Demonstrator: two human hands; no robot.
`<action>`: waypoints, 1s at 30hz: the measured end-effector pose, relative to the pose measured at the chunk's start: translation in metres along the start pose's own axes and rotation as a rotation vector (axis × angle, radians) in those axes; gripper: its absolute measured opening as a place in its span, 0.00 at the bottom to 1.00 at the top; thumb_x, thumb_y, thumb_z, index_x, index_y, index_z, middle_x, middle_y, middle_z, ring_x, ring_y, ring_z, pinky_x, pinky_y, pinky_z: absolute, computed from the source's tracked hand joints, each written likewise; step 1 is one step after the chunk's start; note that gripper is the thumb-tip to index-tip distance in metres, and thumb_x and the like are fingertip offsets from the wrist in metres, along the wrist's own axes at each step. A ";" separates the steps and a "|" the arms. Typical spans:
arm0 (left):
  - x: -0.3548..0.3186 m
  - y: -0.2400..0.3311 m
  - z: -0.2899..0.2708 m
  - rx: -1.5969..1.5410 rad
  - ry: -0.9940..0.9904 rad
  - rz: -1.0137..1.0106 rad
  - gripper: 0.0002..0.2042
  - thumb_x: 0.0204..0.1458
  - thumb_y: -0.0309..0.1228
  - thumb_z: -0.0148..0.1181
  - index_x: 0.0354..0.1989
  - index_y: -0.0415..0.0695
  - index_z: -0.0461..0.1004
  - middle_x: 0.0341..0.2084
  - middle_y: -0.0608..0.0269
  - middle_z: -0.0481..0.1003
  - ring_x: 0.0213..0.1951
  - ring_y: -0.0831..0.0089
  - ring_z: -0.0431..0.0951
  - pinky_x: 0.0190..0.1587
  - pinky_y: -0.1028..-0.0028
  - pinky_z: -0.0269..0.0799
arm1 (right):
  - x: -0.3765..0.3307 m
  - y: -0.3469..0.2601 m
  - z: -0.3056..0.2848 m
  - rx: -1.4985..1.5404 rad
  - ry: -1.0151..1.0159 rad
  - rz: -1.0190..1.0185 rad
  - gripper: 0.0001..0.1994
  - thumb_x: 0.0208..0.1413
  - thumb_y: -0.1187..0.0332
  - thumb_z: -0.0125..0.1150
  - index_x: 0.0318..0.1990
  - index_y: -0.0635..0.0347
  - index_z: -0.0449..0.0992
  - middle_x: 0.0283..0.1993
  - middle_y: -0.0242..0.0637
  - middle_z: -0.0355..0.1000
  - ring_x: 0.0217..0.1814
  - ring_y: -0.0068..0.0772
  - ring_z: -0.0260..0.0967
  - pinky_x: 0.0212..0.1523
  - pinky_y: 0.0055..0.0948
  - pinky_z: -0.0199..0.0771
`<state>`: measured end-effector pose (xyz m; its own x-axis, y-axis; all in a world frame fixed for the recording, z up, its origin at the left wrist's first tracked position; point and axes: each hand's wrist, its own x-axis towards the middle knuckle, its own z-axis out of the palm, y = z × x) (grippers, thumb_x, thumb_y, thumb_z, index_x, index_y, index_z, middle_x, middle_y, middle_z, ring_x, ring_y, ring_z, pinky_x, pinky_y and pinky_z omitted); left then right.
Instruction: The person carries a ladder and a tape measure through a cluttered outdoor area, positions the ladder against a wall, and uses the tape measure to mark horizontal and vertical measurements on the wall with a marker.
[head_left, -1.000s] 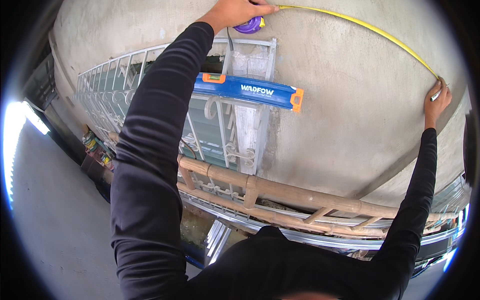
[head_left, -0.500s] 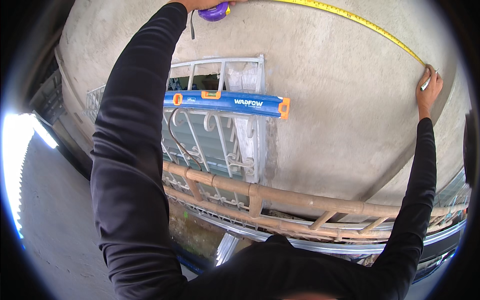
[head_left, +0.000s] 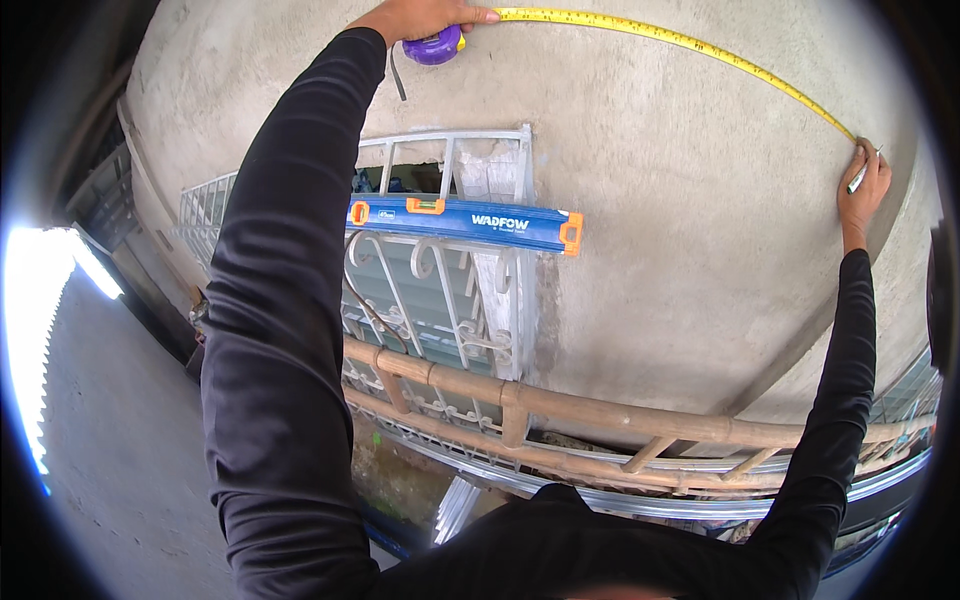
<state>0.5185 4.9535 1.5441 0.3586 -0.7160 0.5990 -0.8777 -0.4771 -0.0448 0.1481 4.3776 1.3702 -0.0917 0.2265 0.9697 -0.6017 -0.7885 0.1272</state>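
Observation:
A purple tape measure [head_left: 432, 47] is in my left hand [head_left: 425, 17] at the top of the view, its dark strap hanging down. My left thumb presses on the yellow blade [head_left: 680, 38], which runs along the plaster wall in a bend to the right. At the far right, my right hand [head_left: 865, 190] pinches the blade's end against the wall. A slim pale marking tool [head_left: 857, 180], perhaps a pencil or marker, also sits between those fingers. Both my arms are stretched out in black sleeves.
A blue spirit level [head_left: 480, 222] with orange ends rests across the white window grille [head_left: 522, 300]. Below it, a bamboo ladder [head_left: 640, 412] lies sideways along the wall [head_left: 660, 220], beside long metal channels [head_left: 640, 500]. Grey ground [head_left: 130, 430] shows at left.
The whole view has shifted slightly, so wall, level and both hands sit a little lower. More of my left hand shows now. Both hands keep their hold on the tape measure.

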 end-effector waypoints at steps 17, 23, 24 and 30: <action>-0.003 0.004 0.017 0.138 0.117 -0.132 0.30 0.49 0.64 0.68 0.29 0.43 0.87 0.23 0.54 0.82 0.27 0.62 0.83 0.37 0.65 0.79 | 0.004 -0.010 -0.006 0.016 0.013 0.010 0.11 0.70 0.65 0.56 0.56 0.51 0.80 0.47 0.44 0.76 0.54 0.46 0.69 0.58 0.43 0.68; -0.014 0.009 0.032 0.102 0.190 -0.193 0.32 0.53 0.65 0.65 0.35 0.41 0.88 0.23 0.55 0.82 0.27 0.64 0.82 0.35 0.65 0.79 | 0.011 -0.021 -0.017 -0.002 -0.063 0.080 0.12 0.71 0.67 0.54 0.56 0.54 0.79 0.48 0.44 0.76 0.54 0.45 0.70 0.58 0.42 0.70; -0.017 0.009 0.033 0.073 0.192 -0.211 0.32 0.54 0.65 0.64 0.38 0.42 0.88 0.25 0.53 0.82 0.29 0.61 0.83 0.37 0.64 0.79 | 0.019 -0.022 -0.020 0.034 -0.052 0.067 0.12 0.72 0.67 0.53 0.56 0.55 0.78 0.48 0.44 0.77 0.54 0.45 0.70 0.58 0.42 0.70; -0.074 0.008 0.080 -0.380 0.318 -0.205 0.26 0.61 0.55 0.62 0.36 0.39 0.86 0.22 0.49 0.80 0.25 0.61 0.79 0.35 0.62 0.75 | 0.146 -0.038 -0.029 0.439 0.043 0.126 0.14 0.74 0.64 0.51 0.59 0.60 0.76 0.56 0.41 0.78 0.58 0.36 0.75 0.62 0.38 0.72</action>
<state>0.5108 4.9616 1.4353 0.4725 -0.4097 0.7803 -0.8742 -0.3304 0.3559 0.1344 4.4575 1.5004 -0.1814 0.1295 0.9748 -0.1916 -0.9769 0.0942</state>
